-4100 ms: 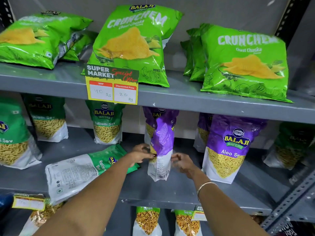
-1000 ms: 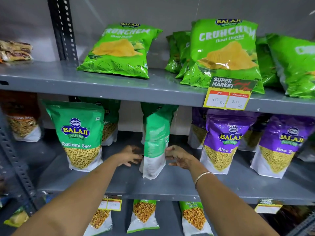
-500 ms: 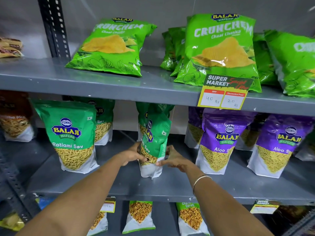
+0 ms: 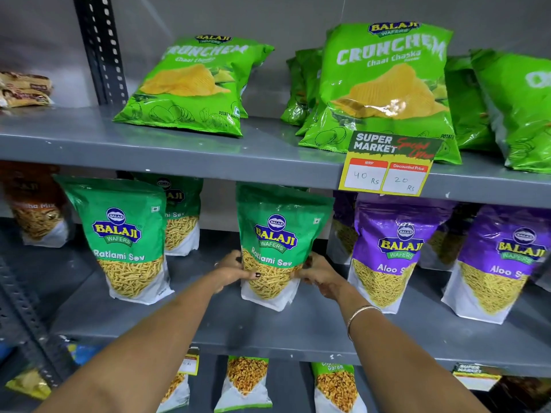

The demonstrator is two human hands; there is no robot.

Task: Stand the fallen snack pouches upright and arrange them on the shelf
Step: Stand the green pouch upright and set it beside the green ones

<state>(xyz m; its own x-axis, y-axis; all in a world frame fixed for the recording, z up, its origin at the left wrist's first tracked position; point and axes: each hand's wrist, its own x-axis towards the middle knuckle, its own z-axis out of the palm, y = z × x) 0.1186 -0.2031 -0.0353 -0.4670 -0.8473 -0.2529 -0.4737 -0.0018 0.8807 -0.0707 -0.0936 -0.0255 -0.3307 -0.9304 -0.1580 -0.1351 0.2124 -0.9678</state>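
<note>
A green Ratlami Sev pouch [image 4: 275,234] stands upright in the middle of the grey middle shelf [image 4: 298,332], its printed front facing me. My left hand [image 4: 231,271] grips its lower left edge and my right hand [image 4: 317,275] grips its lower right edge. Another green Ratlami Sev pouch [image 4: 122,236] stands upright to the left, with a third one [image 4: 182,216] behind it. Two purple Aloo Sev pouches [image 4: 387,251] [image 4: 504,263] stand upright to the right.
Green Crunchem chip bags [image 4: 190,84] [image 4: 384,84] lean on the upper shelf above a yellow price tag [image 4: 387,174]. An orange pouch [image 4: 35,210] stands at far left. A perforated steel upright [image 4: 98,49] rises at the left. More pouches [image 4: 247,380] stand on the lowest shelf.
The green pouch between my hands has turned from edge-on to front-facing and now stands squarely on the shelf. Both hands stay at its lower edges.
</note>
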